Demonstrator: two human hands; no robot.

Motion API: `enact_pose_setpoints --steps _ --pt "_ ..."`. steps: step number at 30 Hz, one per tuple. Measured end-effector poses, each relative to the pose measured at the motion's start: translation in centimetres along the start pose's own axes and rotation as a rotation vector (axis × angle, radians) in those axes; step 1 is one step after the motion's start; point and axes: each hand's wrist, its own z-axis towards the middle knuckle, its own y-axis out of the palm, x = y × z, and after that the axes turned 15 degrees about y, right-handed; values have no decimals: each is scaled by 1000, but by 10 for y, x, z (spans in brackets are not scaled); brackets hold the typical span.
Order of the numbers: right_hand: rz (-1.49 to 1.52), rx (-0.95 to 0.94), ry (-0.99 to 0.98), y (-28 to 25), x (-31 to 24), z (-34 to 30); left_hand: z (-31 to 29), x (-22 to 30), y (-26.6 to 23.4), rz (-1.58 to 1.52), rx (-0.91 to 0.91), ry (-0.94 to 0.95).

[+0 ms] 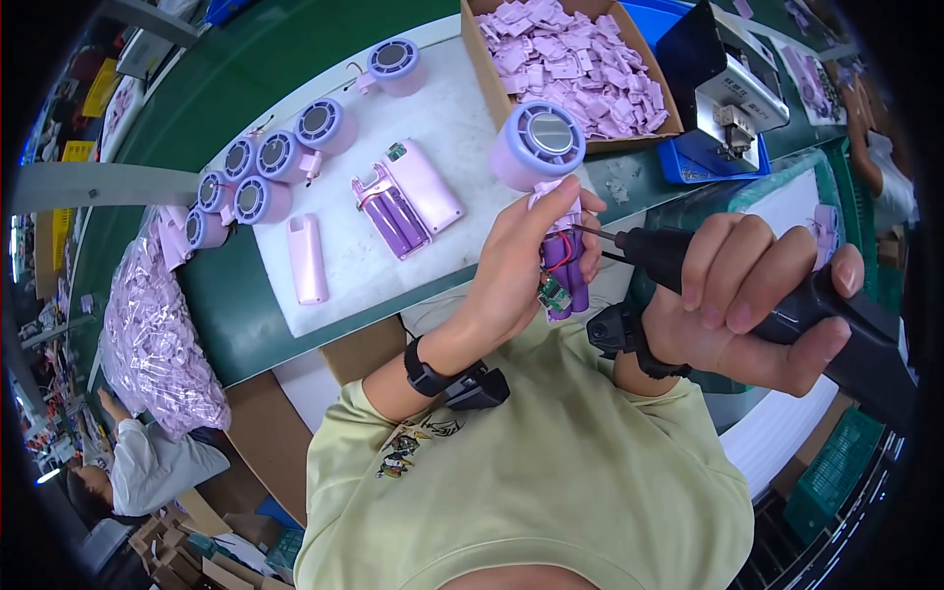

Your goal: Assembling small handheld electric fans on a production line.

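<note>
My left hand point(511, 258) is closed around the neck of a lilac handheld fan point(539, 147), its round head pointing away from me. Below the fingers, the fan's purple battery cells point(568, 285), a red wire and a small green circuit board point(556, 295) lie exposed. In my right hand point(733, 285) is a black electric screwdriver point(854, 344), held level from the right. Its thin bit meets the fan's neck beside my left fingers; the exact contact is too small to make out. On the white mat lies an opened lilac housing point(418, 187) with two purple cells, and a loose lilac cover point(307, 258).
Several lilac fan heads point(277, 154) stand at the mat's left and far side. A cardboard box point(484, 74) of small lilac parts sits at the back, beside a black-and-silver device point(728, 88) over a blue tray. A bag of parts point(157, 334) hangs left. Other people work on both sides.
</note>
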Motion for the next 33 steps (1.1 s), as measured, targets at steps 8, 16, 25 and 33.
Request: enact_pose_setpoints --steps 8,16,25,33 --pt "-20 -50 43 -3 7 0 -2 -2 -5 47 -75 37" --pt "-9 28 4 3 5 -4 -2 2 -2 46 -20 35" --pt "-39 -1 24 1 6 -2 -2 -2 -3 136 -54 87" --pt "-50 -14 19 1 7 -1 -2 -2 -3 148 -43 79"
